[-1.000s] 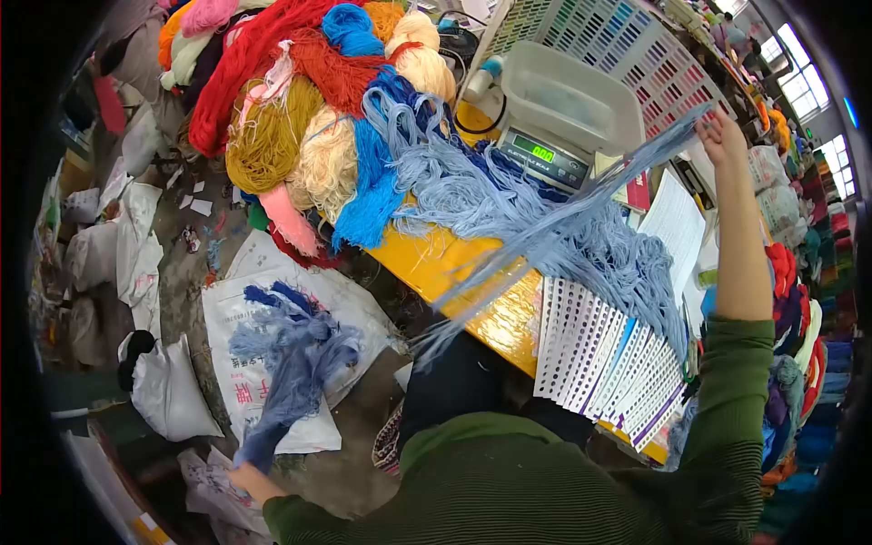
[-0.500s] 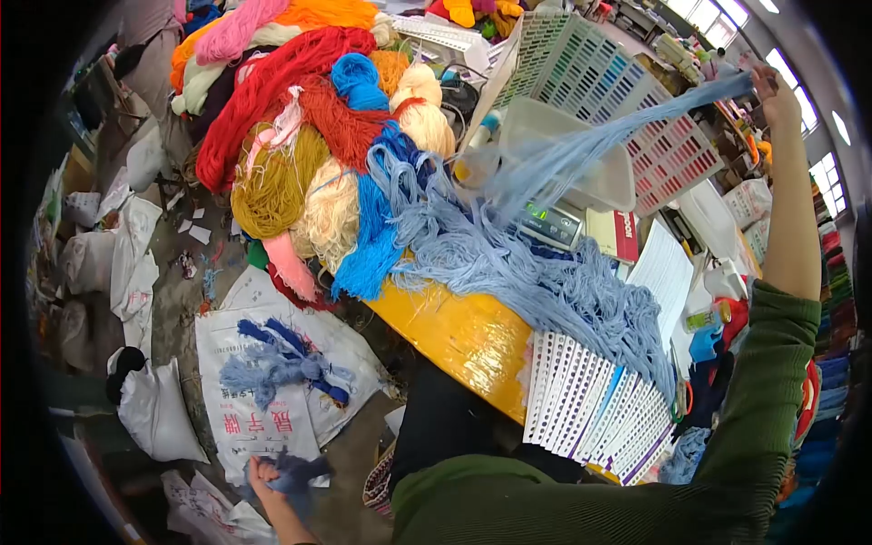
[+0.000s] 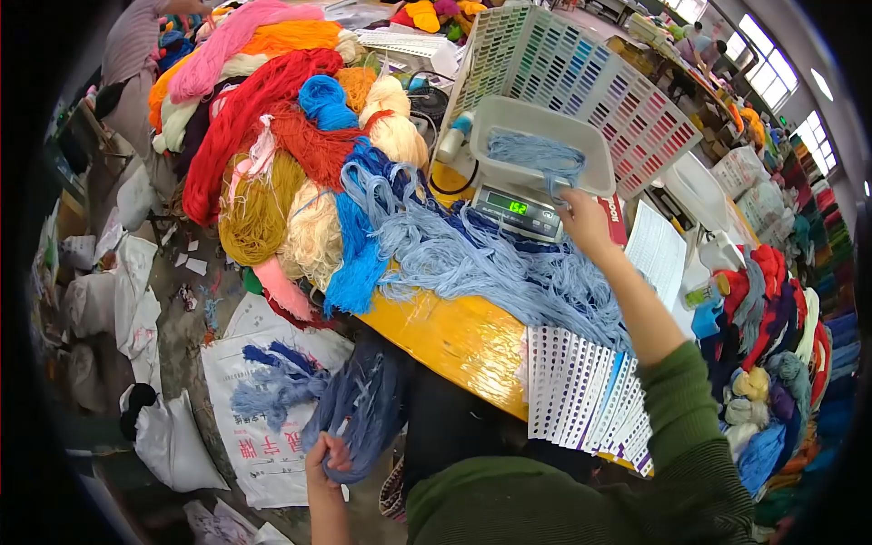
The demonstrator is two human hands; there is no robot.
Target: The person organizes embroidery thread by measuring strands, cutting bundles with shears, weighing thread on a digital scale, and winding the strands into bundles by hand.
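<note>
My left hand (image 3: 332, 457) is low over the floor, its fingers closed round a bundle of dusty dark blue yarn (image 3: 368, 409) that looks smeared by motion. My right hand (image 3: 581, 221) is at the front edge of a clear plastic tub (image 3: 590, 168), fingers closed on the tail of a light blue yarn hank (image 3: 536, 153). Most of that hank lies inside the tub. The tub sits on an electronic scale (image 3: 518, 211) with a lit green display. Below my right hand, a loose heap of light blue yarn (image 3: 463, 259) spreads over the yellow table (image 3: 445, 336).
Colourful skeins, including a red one (image 3: 245, 118), pile up at the table's left. A perforated plastic basket (image 3: 581, 73) stands behind the tub. Punched shade cards (image 3: 581, 391) lie at the front edge. Blue yarn bundles (image 3: 272, 381) rest on a white sack on the floor.
My right hand has come down from high at the right, and the light blue yarn it stretched now lies in the tub. My left hand has moved right and up with the dark blue yarn.
</note>
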